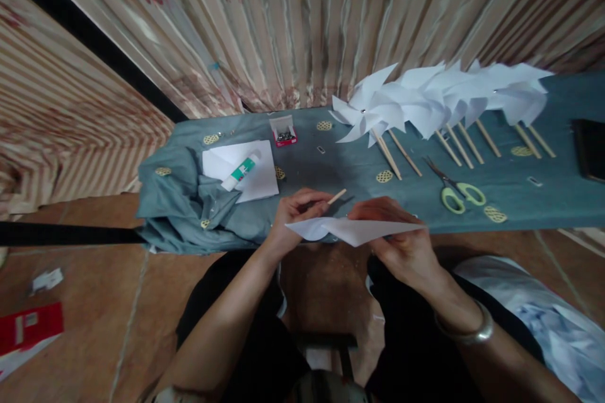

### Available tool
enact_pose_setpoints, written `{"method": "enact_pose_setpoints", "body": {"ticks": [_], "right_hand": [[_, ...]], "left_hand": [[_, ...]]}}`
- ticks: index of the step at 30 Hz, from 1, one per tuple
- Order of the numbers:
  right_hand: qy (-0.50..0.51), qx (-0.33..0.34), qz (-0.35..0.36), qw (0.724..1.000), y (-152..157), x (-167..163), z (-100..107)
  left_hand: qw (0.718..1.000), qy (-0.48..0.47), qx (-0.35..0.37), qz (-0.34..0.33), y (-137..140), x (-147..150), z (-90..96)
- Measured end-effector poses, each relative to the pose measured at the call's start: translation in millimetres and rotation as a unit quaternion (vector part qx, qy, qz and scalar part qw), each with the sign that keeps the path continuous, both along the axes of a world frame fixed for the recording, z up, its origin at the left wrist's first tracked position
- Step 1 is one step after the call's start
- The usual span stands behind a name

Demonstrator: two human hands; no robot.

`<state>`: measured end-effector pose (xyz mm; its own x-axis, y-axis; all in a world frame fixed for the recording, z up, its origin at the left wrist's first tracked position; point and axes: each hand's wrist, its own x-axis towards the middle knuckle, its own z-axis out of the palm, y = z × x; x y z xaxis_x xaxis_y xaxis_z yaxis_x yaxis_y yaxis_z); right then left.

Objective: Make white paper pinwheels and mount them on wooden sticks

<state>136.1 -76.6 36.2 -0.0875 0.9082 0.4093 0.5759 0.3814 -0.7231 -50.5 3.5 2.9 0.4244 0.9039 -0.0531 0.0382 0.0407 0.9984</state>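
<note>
In front of me, at the near edge of the cloth-covered bench, my left hand (299, 211) is closed round a thin wooden stick (337, 196), whose tip pokes out past the fingers. My right hand (401, 242) grips a folded white paper pinwheel (357, 231), seen nearly edge-on, with the fingers on its far side and beneath it. The pinwheel's left end lies against my left hand. Whether the stick touches the paper is hidden. Beyond, a row of finished white pinwheels (378, 104) on wooden sticks lies across the bench.
Green-handled scissors (456, 192) lie to the right, near a dark flat object (589, 148). On the left, a glue stick (242, 170) rests on white paper sheets (262, 186). A small red box (285, 136) of metal pins stands behind. Curtains hang along the back.
</note>
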Motion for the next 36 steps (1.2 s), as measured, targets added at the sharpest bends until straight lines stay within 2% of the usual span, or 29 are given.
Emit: {"method": "enact_pose_setpoints", "body": {"ticks": [5,18,22,36], "right_hand": [[-0.013,0.043,-0.005,0.999,-0.2,-1.3,0.6],[-0.028,0.051,-0.037,0.998,-2.0,-0.2,2.2],[-0.023,0.051,-0.039,0.998,-2.1,0.1,2.8],[-0.024,0.064,-0.033,0.997,-2.1,-0.5,2.0]], "left_hand": [[0.998,-0.029,-0.056,-0.013,-4.4,-0.4,2.9],[0.999,-0.007,-0.022,-0.045,-9.1,1.2,8.7],[0.998,-0.034,-0.015,-0.053,-9.2,-0.7,8.2],[0.997,-0.048,-0.028,-0.045,-10.6,-1.5,7.1]]}}
